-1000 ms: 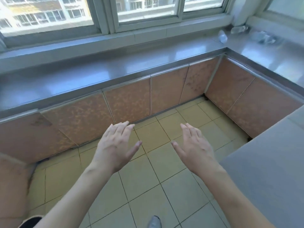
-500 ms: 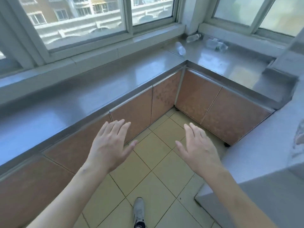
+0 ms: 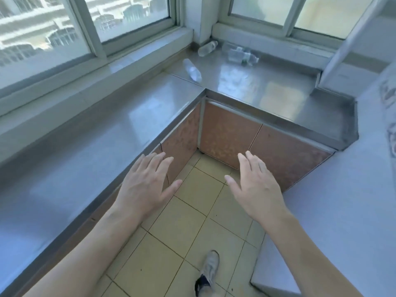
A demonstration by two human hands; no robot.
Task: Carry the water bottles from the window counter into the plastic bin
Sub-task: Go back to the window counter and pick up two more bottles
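Grip status: both hands are empty. Left hand (image 3: 147, 185), lower centre-left of the frame, is spread flat with fingers extended and thumb out, palm down, and has hold of nothing. It hangs over the front edge of the steel tabletop (image 3: 90, 151), where that edge meets the brown cabinet doors (image 3: 182, 142).

Upper left of the frame: windows (image 3: 64, 28) run above the tabletop, with a pale sill between glass and steel.

Upper centre: the tabletop turns a corner. One clear water bottle (image 3: 192, 70) lies on its side just left of the corner seam. A second bottle (image 3: 207, 48) lies on its side further back, close to the wall pillar. Right of it sits a cluster of clear bottles (image 3: 241, 54), too blurred to count. All are well apart from both hands.

Lower centre: yellow floor tiles (image 3: 177, 228), with one pale shoe (image 3: 209, 269) near the bottom edge.

Right hand (image 3: 255, 185), lower centre-right, is likewise spread with fingers straight and thumb out, holding nothing, above the floor in front of the cabinet doors.

Right side of the frame: a grey flat surface (image 3: 334, 200) fills the area beside the right forearm. A pale patterned object at the far right edge is cut off and cannot be identified.
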